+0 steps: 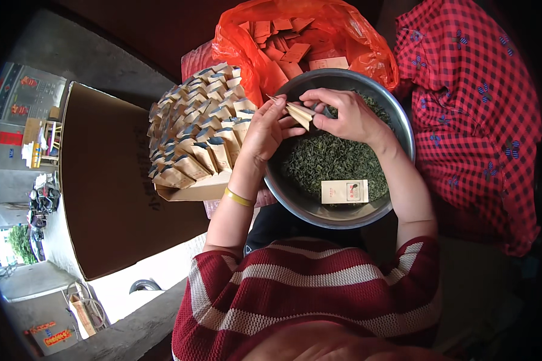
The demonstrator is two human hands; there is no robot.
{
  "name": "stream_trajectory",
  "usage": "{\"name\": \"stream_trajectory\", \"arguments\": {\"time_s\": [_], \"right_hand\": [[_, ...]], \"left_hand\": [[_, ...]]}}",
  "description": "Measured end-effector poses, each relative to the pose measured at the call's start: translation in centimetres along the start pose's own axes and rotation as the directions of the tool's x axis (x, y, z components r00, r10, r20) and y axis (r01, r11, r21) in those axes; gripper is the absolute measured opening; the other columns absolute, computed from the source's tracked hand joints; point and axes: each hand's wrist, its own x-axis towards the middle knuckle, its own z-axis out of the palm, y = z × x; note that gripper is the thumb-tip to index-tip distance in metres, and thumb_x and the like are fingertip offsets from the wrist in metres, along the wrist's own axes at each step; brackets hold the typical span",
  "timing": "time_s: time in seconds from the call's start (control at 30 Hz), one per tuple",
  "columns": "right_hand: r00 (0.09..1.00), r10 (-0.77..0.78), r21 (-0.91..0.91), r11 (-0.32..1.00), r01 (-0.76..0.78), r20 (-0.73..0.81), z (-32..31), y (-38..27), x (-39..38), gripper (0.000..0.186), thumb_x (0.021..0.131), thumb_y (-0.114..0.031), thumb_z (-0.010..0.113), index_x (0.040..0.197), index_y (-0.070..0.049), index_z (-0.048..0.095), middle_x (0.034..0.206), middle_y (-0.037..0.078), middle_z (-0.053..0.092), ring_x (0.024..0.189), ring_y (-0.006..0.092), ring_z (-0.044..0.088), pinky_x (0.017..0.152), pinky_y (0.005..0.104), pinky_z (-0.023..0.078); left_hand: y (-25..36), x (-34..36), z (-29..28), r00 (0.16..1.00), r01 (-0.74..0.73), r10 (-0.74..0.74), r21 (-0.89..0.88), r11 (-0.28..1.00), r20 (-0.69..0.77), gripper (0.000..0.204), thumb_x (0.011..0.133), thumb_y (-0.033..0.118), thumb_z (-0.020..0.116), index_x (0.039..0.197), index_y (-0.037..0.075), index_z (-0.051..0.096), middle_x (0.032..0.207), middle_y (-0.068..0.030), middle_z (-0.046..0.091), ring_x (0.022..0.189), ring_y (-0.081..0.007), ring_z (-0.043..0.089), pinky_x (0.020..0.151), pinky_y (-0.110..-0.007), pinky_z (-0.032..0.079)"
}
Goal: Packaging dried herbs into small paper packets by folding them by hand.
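Observation:
My left hand [266, 127] holds a small tan paper packet [300, 115] above the far left part of a steel basin, its folded edges pointing toward the right. Against the packet's right side, the curled fingers and thumb of my right hand [348, 114] close on its edge. Dark green dried leaves, which look like tea [331, 156], fill the bottom of the basin [304, 218]. On these leaves, toward the near side, lies a flat cream paper packet [344, 191] with a printed label.
Left of the basin, a shallow carton [193, 191] is packed with upright tan packets [202, 129]. A red plastic bag [367, 36] behind holds several red packets [295, 53]. A large cardboard sheet [114, 180] stands at left, a checked red cloth [470, 120] at right.

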Motion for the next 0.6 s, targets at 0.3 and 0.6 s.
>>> {"name": "stream_trajectory", "arguments": {"time_s": [0.3,0.6], "right_hand": [[0.968,0.235,0.166,0.962,-0.217,-0.093,-1.1,2.4,0.4,0.030,0.083,0.004,0.045,0.106,0.002,0.064,0.083,0.009,0.067,0.069,0.0114,0.063,0.059,0.0260,0.052],[0.953,0.258,0.363,0.883,-0.298,0.156,-0.7,4.5,0.3,0.022,0.090,0.001,0.051,0.109,0.001,0.062,0.083,0.002,0.064,0.067,0.0048,0.058,0.054,0.0202,0.046]], "left_hand": [[-1.8,-1.5,3.7,0.690,-0.397,0.566,0.890,-0.225,0.451,0.095,0.070,0.028,0.084,0.143,-0.002,0.032,0.140,-0.0259,0.043,0.129,-0.0420,0.044,0.109,-0.048,0.035],[-2.0,-1.5,3.2,0.797,-0.400,0.459,0.912,-0.086,0.393,0.065,0.072,0.023,0.083,0.126,0.003,0.053,0.116,-0.0175,0.062,0.111,-0.0375,0.057,0.098,-0.045,0.043]]}}
